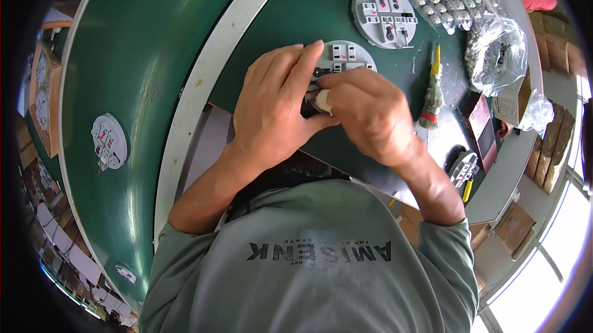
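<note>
On the green bench, both my hands work at a round grey plate (346, 55).
My left hand (272, 111) presses flat on it; my right hand (364, 114) pinches a small white part (323, 101).

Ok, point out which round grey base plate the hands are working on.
The round grey plate under both hands, mid-bench. Another plate lies untouched behind it; a third sits far left on the green belt.

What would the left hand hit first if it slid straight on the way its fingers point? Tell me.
The left hand points up and right across the round grey part it rests on. Past that lies bare green mat, then probably the second grey disc; depth is unclear.
</note>
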`<control>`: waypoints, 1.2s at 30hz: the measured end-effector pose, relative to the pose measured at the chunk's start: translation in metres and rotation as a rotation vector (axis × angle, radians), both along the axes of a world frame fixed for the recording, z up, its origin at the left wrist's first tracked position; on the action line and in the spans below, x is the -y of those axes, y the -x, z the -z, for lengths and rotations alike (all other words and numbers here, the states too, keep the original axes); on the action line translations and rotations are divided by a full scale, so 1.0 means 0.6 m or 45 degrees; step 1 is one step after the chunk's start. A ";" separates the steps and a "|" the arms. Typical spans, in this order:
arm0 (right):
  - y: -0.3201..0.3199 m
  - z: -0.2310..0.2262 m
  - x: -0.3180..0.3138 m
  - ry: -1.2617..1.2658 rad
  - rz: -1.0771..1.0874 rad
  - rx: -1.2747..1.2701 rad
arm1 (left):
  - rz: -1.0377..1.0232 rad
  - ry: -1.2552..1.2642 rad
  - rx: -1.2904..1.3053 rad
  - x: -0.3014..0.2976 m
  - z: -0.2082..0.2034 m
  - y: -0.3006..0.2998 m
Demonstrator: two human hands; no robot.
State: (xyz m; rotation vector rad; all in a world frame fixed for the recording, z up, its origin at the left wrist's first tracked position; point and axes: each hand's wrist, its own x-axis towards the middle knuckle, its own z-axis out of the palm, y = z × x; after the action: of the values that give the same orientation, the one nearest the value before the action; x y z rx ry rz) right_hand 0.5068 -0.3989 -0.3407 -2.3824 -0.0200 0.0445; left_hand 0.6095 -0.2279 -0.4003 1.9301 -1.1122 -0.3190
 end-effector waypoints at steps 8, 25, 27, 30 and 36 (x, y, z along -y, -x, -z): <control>0.032 -0.032 0.010 0.262 0.508 0.161 | 0.009 -0.043 0.054 0.013 0.006 -0.005; 0.104 -0.033 0.005 -0.958 1.181 0.382 | -0.006 -0.041 0.071 0.012 0.002 -0.010; 0.059 -0.014 -0.035 -0.826 1.036 0.444 | 0.008 -0.060 0.076 0.010 -0.002 -0.014; 0.013 0.018 -0.053 -0.905 0.773 0.517 | 0.011 -0.090 0.099 0.011 0.002 -0.020; 0.003 0.047 -0.080 -0.379 0.703 0.339 | 0.002 -0.046 0.148 0.011 0.006 -0.014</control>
State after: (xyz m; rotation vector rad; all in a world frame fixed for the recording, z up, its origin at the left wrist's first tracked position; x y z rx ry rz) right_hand 0.5049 -0.3509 -0.3687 -2.0072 0.4700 -0.5013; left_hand 0.6177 -0.2343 -0.4042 2.0014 -1.1905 -0.2313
